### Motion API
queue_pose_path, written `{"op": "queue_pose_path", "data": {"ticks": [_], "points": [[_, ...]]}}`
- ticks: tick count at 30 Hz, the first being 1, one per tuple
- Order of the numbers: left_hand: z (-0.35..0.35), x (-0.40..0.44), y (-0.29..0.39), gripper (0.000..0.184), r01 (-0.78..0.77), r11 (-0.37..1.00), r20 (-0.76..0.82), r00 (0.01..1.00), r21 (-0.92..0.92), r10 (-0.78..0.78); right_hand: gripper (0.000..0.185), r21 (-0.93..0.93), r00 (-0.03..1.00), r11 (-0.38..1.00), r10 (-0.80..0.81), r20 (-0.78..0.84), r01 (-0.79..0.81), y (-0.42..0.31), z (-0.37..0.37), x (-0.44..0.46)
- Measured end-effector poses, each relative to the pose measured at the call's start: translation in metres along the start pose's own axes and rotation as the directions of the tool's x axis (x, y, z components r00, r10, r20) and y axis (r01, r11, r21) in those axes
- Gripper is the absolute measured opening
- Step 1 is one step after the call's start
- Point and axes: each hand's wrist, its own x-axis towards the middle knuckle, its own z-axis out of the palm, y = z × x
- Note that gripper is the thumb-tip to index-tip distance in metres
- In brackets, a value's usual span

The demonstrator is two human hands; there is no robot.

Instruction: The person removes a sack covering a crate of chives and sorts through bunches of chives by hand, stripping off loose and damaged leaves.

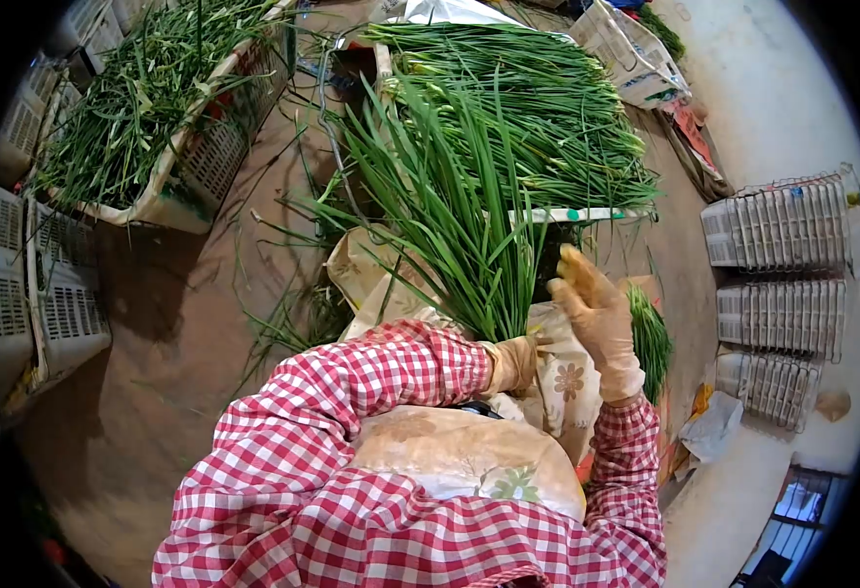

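Observation:
A gloved left hand (510, 365) of mine is closed around the base of a bunch of garlic chives (469, 216). The long flat leaves fan upward and to the left, over the near edge of a crate. My right hand (592, 304), also in a pale glove, is raised just right of the bunch. Its fingers are stretched out with nothing visible in them. Below the hands, a flower-patterned apron (464, 446) covers my lap. Behind the bunch, a white crate (587, 214) is heaped with long green stalks (548, 118).
At the upper left, a crate (170, 176) overflows with loose greens. More white crates (68, 284) stand at the left edge. Stray leaves lie on the brown floor (146, 323). Another green bundle (648, 343) is right of my right wrist. Stacked crates (778, 225) line the right wall.

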Motion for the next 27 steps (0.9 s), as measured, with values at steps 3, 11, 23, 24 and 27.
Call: {"op": "queue_pose_path", "data": {"ticks": [3, 11, 23, 24, 27], "points": [[-0.035, -0.003, 0.021, 0.035, -0.444, 0.029, -0.414, 0.807, -0.896, -0.422, 0.099, -0.632, 0.995, 0.775, 0.050, 0.081, 0.012, -0.056, 0.030, -0.004], [-0.116, -0.026, 0.053, 0.046, -0.199, 0.034, -0.196, 0.898, -0.979, -0.395, 0.086, -0.431, 0.990, 0.898, 0.031, -0.139, -0.089, 0.008, 0.053, -0.005], [-0.072, -0.020, 0.017, 0.035, 0.278, 0.914, -0.159, 0.929, -0.295, -0.334, 0.053, -0.187, 0.973, 0.978, 0.049, -0.226, -0.093, 0.060, 0.036, 0.020], [-0.069, -0.019, 0.016, 0.034, 0.274, 0.890, -0.187, 0.915, -0.364, -0.358, 0.049, -0.084, 0.931, 0.991, -0.126, -0.342, 0.103, 0.051, 0.034, 0.019], [-0.072, -0.018, 0.018, 0.032, 0.161, 0.752, -0.257, 0.877, -0.639, -0.406, 0.040, -0.008, 0.913, 0.916, -0.400, -0.084, 0.401, -0.001, 0.029, 0.013]]}}
